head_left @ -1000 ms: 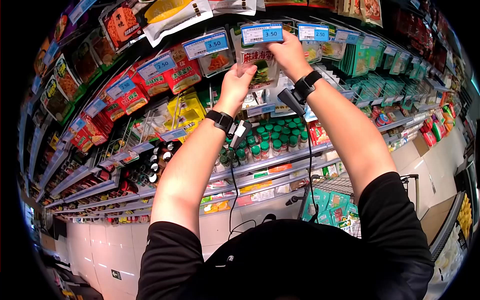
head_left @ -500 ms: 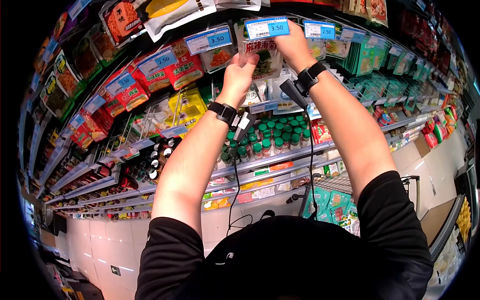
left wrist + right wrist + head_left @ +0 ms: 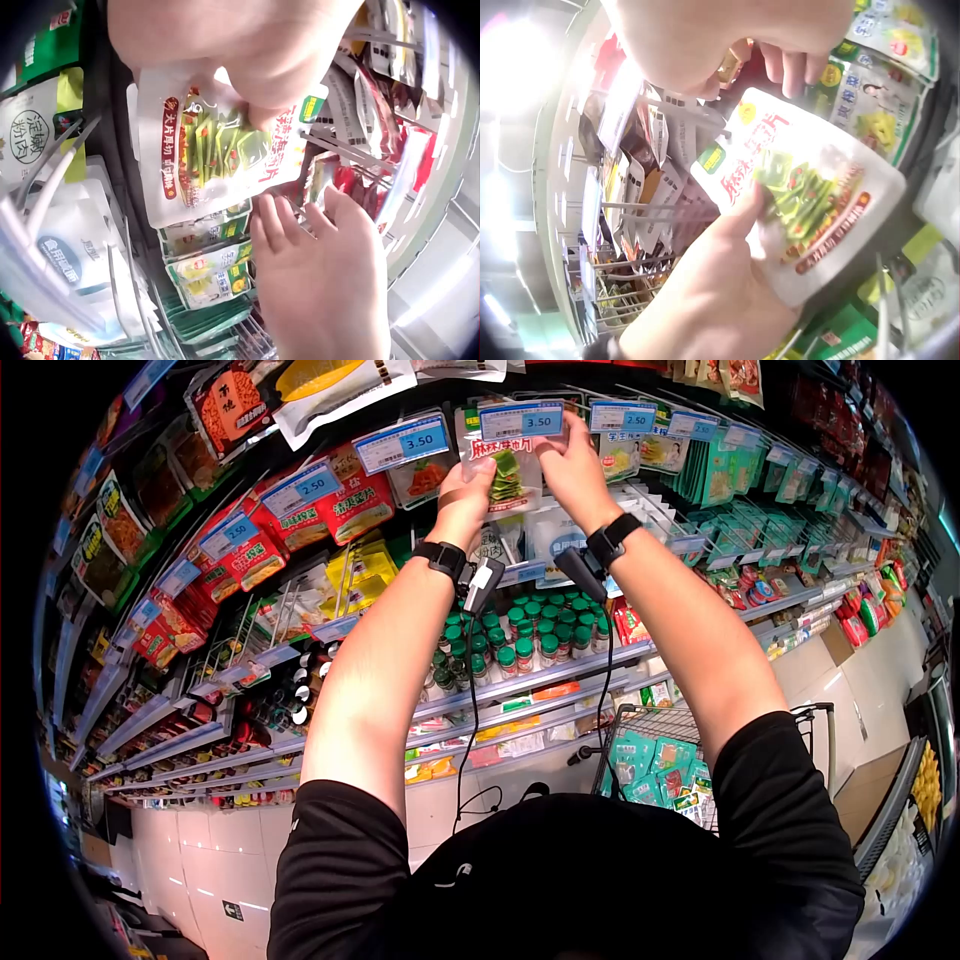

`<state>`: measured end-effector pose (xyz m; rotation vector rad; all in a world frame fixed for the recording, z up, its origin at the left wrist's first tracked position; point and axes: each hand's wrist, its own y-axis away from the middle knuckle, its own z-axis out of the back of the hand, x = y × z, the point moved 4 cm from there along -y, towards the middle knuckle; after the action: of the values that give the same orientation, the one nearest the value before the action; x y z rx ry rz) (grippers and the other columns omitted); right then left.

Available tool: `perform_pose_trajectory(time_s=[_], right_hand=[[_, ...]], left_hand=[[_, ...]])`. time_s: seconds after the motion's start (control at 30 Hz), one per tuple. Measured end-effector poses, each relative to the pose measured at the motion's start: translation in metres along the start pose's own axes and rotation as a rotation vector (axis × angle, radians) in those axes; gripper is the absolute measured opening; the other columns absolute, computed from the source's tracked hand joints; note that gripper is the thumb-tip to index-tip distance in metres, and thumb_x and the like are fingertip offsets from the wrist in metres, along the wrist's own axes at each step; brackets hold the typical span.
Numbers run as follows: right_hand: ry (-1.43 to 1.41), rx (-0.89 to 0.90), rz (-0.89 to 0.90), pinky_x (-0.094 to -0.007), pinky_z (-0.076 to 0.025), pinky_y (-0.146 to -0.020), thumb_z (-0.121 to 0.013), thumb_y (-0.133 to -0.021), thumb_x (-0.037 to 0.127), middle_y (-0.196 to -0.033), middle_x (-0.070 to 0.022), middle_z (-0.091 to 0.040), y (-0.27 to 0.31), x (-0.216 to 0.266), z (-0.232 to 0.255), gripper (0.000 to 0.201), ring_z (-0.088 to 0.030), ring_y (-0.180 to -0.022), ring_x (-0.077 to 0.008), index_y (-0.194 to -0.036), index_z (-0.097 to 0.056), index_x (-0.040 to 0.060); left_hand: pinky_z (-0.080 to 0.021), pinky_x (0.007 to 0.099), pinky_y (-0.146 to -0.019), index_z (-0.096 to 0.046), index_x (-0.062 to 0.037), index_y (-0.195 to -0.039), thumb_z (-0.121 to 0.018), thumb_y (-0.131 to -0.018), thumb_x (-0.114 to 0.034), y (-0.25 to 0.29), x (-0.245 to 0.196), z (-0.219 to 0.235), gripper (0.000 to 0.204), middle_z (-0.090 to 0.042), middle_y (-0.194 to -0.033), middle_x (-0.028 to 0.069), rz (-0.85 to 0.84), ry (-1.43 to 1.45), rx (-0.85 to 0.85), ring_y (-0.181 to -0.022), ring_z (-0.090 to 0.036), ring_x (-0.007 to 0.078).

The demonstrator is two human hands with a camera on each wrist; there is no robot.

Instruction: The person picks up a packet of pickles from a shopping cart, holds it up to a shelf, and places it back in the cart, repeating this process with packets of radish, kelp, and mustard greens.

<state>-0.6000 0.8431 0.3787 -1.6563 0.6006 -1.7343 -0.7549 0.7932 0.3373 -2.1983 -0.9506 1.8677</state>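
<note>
Head view — left hand (image 3: 462,490) and right hand (image 3: 570,460) fingers both pinch seaweed packet (image 3: 507,475).

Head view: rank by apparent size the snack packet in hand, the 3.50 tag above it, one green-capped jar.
1. Packet, largest.
2. 3.50 tag, smaller; it hangs nearer the camera, so true size is unsure.
3. Green-capped jar, smallest.

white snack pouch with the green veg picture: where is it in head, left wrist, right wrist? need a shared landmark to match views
Head: snack pouch at top centre, under the 3.50 price tag, between the left hand and right hand.
Left wrist: pouch at upper centre, left-hand fingers on its top.
Right wrist: pouch right of centre, left thumb pressed on its face.
Shared landmark: the red lettering beside the green vegetable picture on the pouch.
</note>
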Motion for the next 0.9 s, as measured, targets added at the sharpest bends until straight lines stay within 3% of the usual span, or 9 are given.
perform_pose_trajectory(time_s=[0.13, 0.3, 0.37, 0.43, 0.57, 0.63, 0.77, 0.8, 0.9], right_hand=[[0.107, -0.001, -0.003, -0.0341, -0.049, -0.078, -0.062, -0.083, 0.021, -0.109, -0.0183, -0.053, 0.044, -0.025, 0.021, 0.053, -0.059, -0.088, -0.0244, -0.126, -0.041, -0.0027], [-0.04, -0.023, -0.188, -0.0315, -0.048, -0.077, -0.06, -0.087, 0.02, -0.107, -0.0148, -0.052, 0.088, -0.049, 0.065, 0.046, -0.057, -0.089, -0.0196, -0.125, -0.044, 0.0014], [-0.006, -0.059, -0.157, -0.0308, -0.048, -0.077, -0.059, -0.088, 0.02, -0.107, -0.0138, -0.052, 0.098, -0.061, 0.084, 0.043, -0.056, -0.088, -0.0187, -0.124, -0.045, 0.0015], [0.034, -0.1, -0.165, -0.031, -0.048, -0.077, -0.059, -0.087, 0.019, -0.107, -0.0137, -0.053, 0.109, -0.06, 0.106, 0.042, -0.056, -0.087, -0.0189, -0.123, -0.045, 0.0014], [-0.109, -0.184, -0.269, -0.0261, -0.047, -0.073, -0.06, -0.087, 0.016, -0.102, -0.01, -0.053, 0.138, -0.077, 0.145, 0.048, -0.056, -0.084, -0.014, -0.127, -0.037, 0.0022], [-0.165, -0.278, -0.322, -0.0261, -0.047, -0.073, -0.059, -0.087, 0.014, -0.099, -0.009, -0.054, 0.154, -0.084, 0.165, 0.048, -0.056, -0.083, -0.0137, -0.127, -0.036, 0.001], [-0.24, -0.48, -0.403, -0.0263, -0.044, -0.078, -0.054, -0.09, 0.017, -0.095, -0.0078, -0.057, 0.187, -0.09, 0.202, 0.043, -0.056, -0.083, -0.0135, -0.124, -0.037, -0.0011], [-0.216, -0.501, -0.449, -0.0279, -0.044, -0.079, -0.054, -0.09, 0.019, -0.098, -0.0075, -0.056, 0.198, -0.1, 0.211, 0.042, -0.056, -0.084, -0.0148, -0.125, -0.037, 0.0016], [-0.304, -0.617, -0.527, -0.0299, -0.044, -0.079, -0.053, -0.091, 0.024, -0.098, -0.0052, -0.054, 0.227, -0.108, 0.231, 0.037, -0.055, -0.085, -0.0155, -0.122, -0.042, 0.0064]], left_hand=[[-0.044, 0.0299, -0.079, -0.061, 0.0, -0.105, -0.063, -0.087, -0.026, -0.028, 0.021, 0.013, 0.032, -0.065, -0.097, 0.0063, 0.005, -0.174, -0.162, -0.085, -0.058, 0.0146], [-0.043, 0.0303, -0.078, -0.062, 0.0035, -0.105, -0.065, -0.086, -0.031, -0.053, 0.04, 0.019, 0.04, -0.065, -0.097, 0.0081, 0.027, -0.194, -0.229, -0.086, -0.057, 0.0159], [-0.043, 0.0302, -0.079, -0.063, 0.0044, -0.105, -0.065, -0.086, -0.032, -0.055, 0.042, 0.02, 0.041, -0.065, -0.098, 0.0087, 0.084, -0.234, -0.286, -0.086, -0.058, 0.0159], [-0.043, 0.0312, -0.079, -0.063, 0.0058, -0.103, -0.067, -0.083, -0.036, -0.046, 0.037, 0.015, 0.046, -0.065, -0.098, 0.0107, 0.046, -0.162, -0.262, -0.086, -0.058, 0.0169], [-0.045, 0.0308, -0.079, -0.06, 0.0072, -0.105, -0.07, -0.08, -0.038, -0.039, 0.042, 0.027, 0.052, -0.065, -0.098, 0.0144, 0.111, -0.468, -0.257, -0.087, -0.06, 0.0192], [-0.045, 0.0318, -0.082, -0.056, 0.0062, -0.108, -0.069, -0.081, -0.037, -0.017, 0.027, 0.023, 0.052, -0.063, -0.1, 0.0145, -0.044, -0.559, -0.391, -0.091, -0.059, 0.0219], [-0.044, 0.0354, -0.079, -0.052, 0.0018, -0.099, -0.067, -0.081, -0.026, 0.033, -0.013, 0.009, 0.036, -0.058, -0.095, 0.0142, -0.602, -0.867, -0.388, -0.086, -0.056, 0.0256], [-0.045, 0.0346, -0.075, -0.052, 0.0013, -0.099, -0.066, -0.081, -0.02, 0.061, -0.03, -0.01, 0.031, -0.056, -0.092, 0.0124, -0.601, -0.81, -0.384, -0.084, -0.055, 0.0231], [-0.047, 0.0277, -0.069, -0.051, -0.0004, -0.099, -0.056, -0.089, -0.013, 0.106, -0.024, -0.047, 0.017, -0.056, -0.092, 0.0088, -0.349, -0.245, 0.016, -0.079, -0.056, 0.0148]])
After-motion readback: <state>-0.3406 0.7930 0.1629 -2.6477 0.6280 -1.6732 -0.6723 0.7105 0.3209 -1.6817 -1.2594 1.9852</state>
